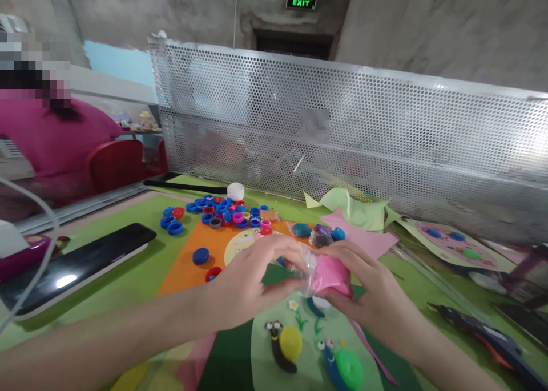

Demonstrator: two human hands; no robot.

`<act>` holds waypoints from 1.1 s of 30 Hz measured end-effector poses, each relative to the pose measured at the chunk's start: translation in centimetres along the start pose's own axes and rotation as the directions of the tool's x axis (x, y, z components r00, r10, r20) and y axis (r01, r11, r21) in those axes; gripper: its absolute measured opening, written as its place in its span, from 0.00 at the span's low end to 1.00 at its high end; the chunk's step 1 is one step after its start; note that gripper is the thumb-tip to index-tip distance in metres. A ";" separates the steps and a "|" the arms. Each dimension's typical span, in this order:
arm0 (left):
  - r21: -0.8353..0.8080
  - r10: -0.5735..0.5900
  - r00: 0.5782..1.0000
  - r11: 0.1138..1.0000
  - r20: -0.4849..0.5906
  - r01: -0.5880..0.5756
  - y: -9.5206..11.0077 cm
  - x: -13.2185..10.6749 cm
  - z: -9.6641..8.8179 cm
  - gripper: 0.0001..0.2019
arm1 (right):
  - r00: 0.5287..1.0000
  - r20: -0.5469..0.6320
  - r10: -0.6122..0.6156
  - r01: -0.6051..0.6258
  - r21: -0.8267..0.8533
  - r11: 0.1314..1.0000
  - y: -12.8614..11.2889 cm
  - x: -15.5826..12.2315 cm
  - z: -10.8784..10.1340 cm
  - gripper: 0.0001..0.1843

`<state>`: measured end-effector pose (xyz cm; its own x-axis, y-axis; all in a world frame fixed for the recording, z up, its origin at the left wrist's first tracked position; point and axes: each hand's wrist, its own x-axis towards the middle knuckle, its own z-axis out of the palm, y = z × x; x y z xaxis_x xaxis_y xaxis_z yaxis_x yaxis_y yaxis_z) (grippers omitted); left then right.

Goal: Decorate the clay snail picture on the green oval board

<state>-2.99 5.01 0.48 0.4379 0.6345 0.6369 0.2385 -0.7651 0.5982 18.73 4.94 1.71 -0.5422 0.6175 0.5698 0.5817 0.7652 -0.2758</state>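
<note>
Between my two hands is a small clear bag of pink modelling clay (330,275), held above the table. The fingertips of my left hand (261,271) pinch the crumpled plastic at the bag's left end. My right hand (370,285) is closed around the clay lump from the right, thumb below and fingers on top. Under the hands lies a light green card (268,357) with clay snails on it, one with a yellow shell (291,343) and one with a green shell (349,369). My forearms and hands hide part of this card.
Several bottle caps (222,208) lie in a heap behind my left hand. More bagged clay (321,235) sits behind the hands. A phone (85,265) lies left, a glue gun (483,337) right. A perforated metal screen (274,111) borders the back. A person in pink (64,134) is at far left.
</note>
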 end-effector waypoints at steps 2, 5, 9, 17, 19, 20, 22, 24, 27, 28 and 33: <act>0.000 0.013 1.000 1.000 0.006 -0.013 0.0 -0.2 0.1 0.26 | 1.000 0.005 0.015 -0.015 0.018 1.000 -0.1 0.0 -0.1 0.16; 0.016 -0.027 0.999 0.999 -0.026 0.028 0.2 -0.4 0.3 0.39 | 0.999 0.016 0.047 -0.048 0.041 0.998 -0.5 0.1 -0.3 0.14; 0.025 -0.115 0.989 0.993 -0.090 0.117 0.6 -0.7 0.8 0.44 | 0.994 0.055 0.089 -0.095 0.098 0.991 -1.1 0.2 -0.2 0.11; 0.006 -0.056 0.979 0.998 -0.194 0.058 1.1 -0.7 1.1 0.44 | 0.988 0.098 0.119 -0.127 0.085 0.988 -2.0 -0.1 0.2 0.10; -0.005 -0.034 0.976 0.999 -0.217 0.033 1.0 -0.8 1.2 0.45 | 0.989 0.097 0.114 -0.122 0.075 0.990 -2.1 -0.1 0.2 0.11; -0.008 -0.029 0.974 1.000 -0.225 0.028 1.0 -0.8 1.2 0.45 | 0.989 0.097 0.111 -0.119 0.076 0.990 -2.0 -0.1 0.2 0.11; -0.005 -0.024 0.973 1.000 -0.232 0.023 1.1 -1.0 1.3 0.45 | 0.991 0.089 0.099 -0.106 0.072 0.992 -1.9 -0.1 0.3 0.11; -0.014 -0.061 0.970 0.998 -0.235 0.059 1.2 -1.0 1.3 0.46 | 0.994 0.071 0.081 -0.084 0.041 0.996 -1.8 -0.1 0.4 0.11; -0.220 -0.277 0.939 0.948 -0.204 0.232 1.3 -0.3 0.8 0.47 | 0.999 0.007 0.036 -0.036 -0.055 0.998 -1.5 -0.1 0.5 0.12; -0.334 -0.378 0.908 0.892 -0.181 0.305 1.2 0.0 0.6 0.47 | 1.000 -0.019 0.019 -0.021 -0.095 0.995 -1.4 -0.1 0.4 0.13; -0.609 -0.601 0.787 0.678 -0.137 0.412 -0.5 1.6 -0.4 0.38 | 0.996 -0.084 0.041 -0.060 -0.241 0.969 -0.6 0.1 -0.3 0.15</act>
<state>-2.74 6.46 1.38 0.0829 0.9745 0.2084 -0.1853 -0.1904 0.9641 18.55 4.43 2.18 -0.4652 0.6306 0.6213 0.7419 0.6606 -0.1150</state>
